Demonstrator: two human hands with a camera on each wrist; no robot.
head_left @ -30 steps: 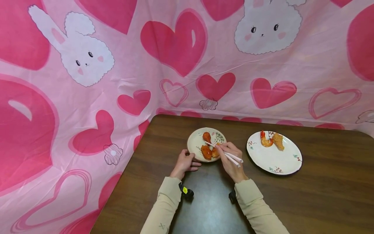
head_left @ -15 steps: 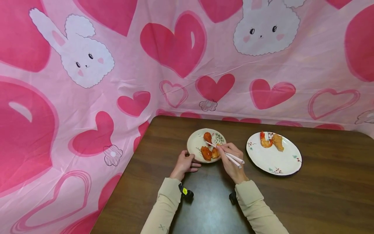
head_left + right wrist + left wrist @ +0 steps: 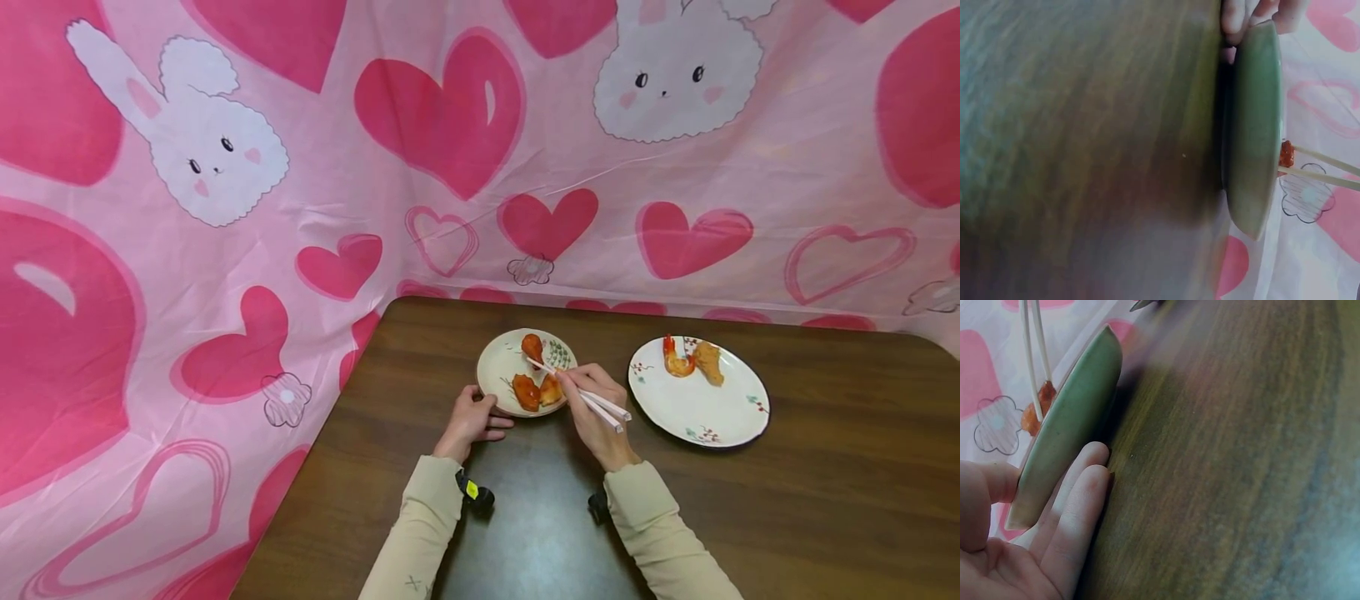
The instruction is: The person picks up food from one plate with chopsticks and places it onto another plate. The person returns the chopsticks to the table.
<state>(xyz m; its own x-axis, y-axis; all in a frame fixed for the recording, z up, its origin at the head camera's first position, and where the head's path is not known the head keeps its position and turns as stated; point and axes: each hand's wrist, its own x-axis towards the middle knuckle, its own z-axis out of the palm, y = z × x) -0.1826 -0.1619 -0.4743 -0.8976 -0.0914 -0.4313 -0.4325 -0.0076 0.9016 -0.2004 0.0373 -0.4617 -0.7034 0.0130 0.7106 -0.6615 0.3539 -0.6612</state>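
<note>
My left hand (image 3: pixel 472 421) holds the near left rim of a small round plate (image 3: pixel 497 367), thumb on the rim and fingers beneath it, as the left wrist view shows. On this plate lie a glazed drumstick (image 3: pixel 532 347), a glazed brown-orange piece (image 3: pixel 526 392) that looks like a chicken wing, and another golden piece (image 3: pixel 551 389). A pair of pale chopsticks (image 3: pixel 597 403) is gripped in my right hand (image 3: pixel 597 412), over the plate's near right side. Their tips are at the drumstick's lower end. In the right wrist view, they stand either side of a reddish food piece (image 3: pixel 1287 154).
To the right stands a larger oval plate (image 3: pixel 697 412) with a shrimp (image 3: pixel 678 362) and a breaded piece (image 3: pixel 708 363) near its far edge. The brown wooden table (image 3: pixel 847 467) ends at a pink heart-patterned cloth (image 3: pixel 442 167) behind and on the left.
The rear ends of the chopsticks have shifted slightly right with my right hand, their tips staying by the drumstick. My left hand keeps its hold on the small plate. The head view drifts a little.
</note>
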